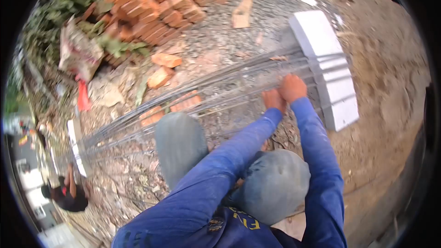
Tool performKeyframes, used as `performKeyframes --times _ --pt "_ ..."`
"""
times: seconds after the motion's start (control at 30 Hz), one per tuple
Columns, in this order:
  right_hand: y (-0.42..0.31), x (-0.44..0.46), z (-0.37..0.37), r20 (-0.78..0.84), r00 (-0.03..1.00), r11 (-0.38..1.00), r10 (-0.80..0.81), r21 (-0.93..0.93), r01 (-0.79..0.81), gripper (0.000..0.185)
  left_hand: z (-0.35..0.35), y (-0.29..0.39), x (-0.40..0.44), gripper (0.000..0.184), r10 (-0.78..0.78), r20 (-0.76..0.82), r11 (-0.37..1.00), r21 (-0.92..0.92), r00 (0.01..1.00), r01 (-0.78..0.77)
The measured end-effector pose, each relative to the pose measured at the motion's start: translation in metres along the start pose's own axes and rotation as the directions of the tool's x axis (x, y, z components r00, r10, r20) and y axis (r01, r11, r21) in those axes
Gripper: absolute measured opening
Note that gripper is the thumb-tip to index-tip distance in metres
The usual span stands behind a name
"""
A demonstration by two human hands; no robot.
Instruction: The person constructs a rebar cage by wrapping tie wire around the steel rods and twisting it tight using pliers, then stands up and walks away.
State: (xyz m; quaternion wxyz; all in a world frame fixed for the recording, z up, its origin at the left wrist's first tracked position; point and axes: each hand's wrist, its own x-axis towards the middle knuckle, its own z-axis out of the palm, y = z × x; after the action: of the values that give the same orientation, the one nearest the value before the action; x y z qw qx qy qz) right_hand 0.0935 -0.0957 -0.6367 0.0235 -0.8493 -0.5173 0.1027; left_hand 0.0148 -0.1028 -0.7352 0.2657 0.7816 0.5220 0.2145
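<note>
1. The ground [381, 73] fills most of the view: brown soil on the right, grey gravel on the far side, and rubble and litter on the left.
2. Long, thin metal rods [220, 74] run in a loose bundle from the left to the right, in front of the knees. Their right ends reach over a white-topped block, and their left ends reach another pale block.
3. A stack of orange bricks [161, 0] lies on the far left, with green leaves [50, 14] beside it.
4. Two bent knees [275, 179] in worn blue-grey cloth are on the near side, between and beside the blue sleeves [216, 154].
5. The white-topped block [327, 66] lies just right of the hands, its long side crossing the rods.
6. A pale sack [81, 53] lies on the left, with a red strip [83, 96] just beside it.
7. The other pale block [76, 147] is well apart, on the left. Near it is another person [69, 195] in dark clothing.
8. Loose bricks [161, 77] lie between the stack and the rods.
9. The right hand [293, 88] and left hand [274, 99] are side by side at the rods, near the white-topped block. The fingers of each look curled, but blur hides whether either grip is clamped on a rod.
</note>
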Motion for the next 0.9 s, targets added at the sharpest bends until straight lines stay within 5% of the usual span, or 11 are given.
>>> performKeyframes --times 0.03,0.07,0.13,0.17,0.23,0.3,0.57,0.77,0.9 --pt "-0.006 0.012 0.005 0.121 0.993 0.997 -0.007 -0.081 0.017 0.024 -0.017 0.005 0.002 0.018 -0.067 0.093 0.998 0.025 0.993 0.065" --pt "-0.009 0.018 0.006 0.092 0.994 0.983 -0.065 -0.165 0.080 0.017 -0.005 0.001 0.001 0.016 -0.040 0.004 0.998 0.046 0.999 0.040" --pt "0.013 0.018 0.009 0.070 0.984 0.942 -0.162 -0.285 0.175 0.015 0.019 0.011 -0.015 0.011 0.021 -0.114 0.947 -0.318 0.993 -0.056" --pt "0.043 0.034 0.028 0.044 0.976 0.915 -0.215 -0.341 0.217 0.015 0.012 0.023 -0.015 0.011 0.007 0.002 0.930 -0.366 1.000 -0.006" --pt "0.007 0.043 0.023 0.033 0.947 0.878 -0.319 -0.367 0.308 0.010 -0.020 0.002 -0.006 0.011 -0.027 -0.043 0.946 -0.324 0.999 0.012" --pt "0.024 0.039 0.015 0.068 0.943 0.834 -0.325 -0.449 0.319 0.009 -0.011 0.019 -0.009 0.012 -0.015 0.005 0.876 -0.483 1.000 0.016" --pt "-0.013 0.040 0.001 0.399 0.775 0.416 -0.491 -0.674 0.611 0.009 -0.011 0.007 0.005 0.013 -0.048 0.304 0.931 -0.332 0.951 0.154" --pt "-0.006 0.041 -0.009 0.435 0.747 0.438 -0.502 -0.617 0.654 0.010 -0.017 0.008 0.010 0.013 -0.078 0.363 0.896 -0.383 0.929 0.225" --pt "0.025 0.033 -0.003 0.126 0.865 0.807 -0.485 -0.316 0.498 0.011 -0.019 0.008 0.022 0.017 -0.085 0.428 0.854 -0.434 0.900 0.287"
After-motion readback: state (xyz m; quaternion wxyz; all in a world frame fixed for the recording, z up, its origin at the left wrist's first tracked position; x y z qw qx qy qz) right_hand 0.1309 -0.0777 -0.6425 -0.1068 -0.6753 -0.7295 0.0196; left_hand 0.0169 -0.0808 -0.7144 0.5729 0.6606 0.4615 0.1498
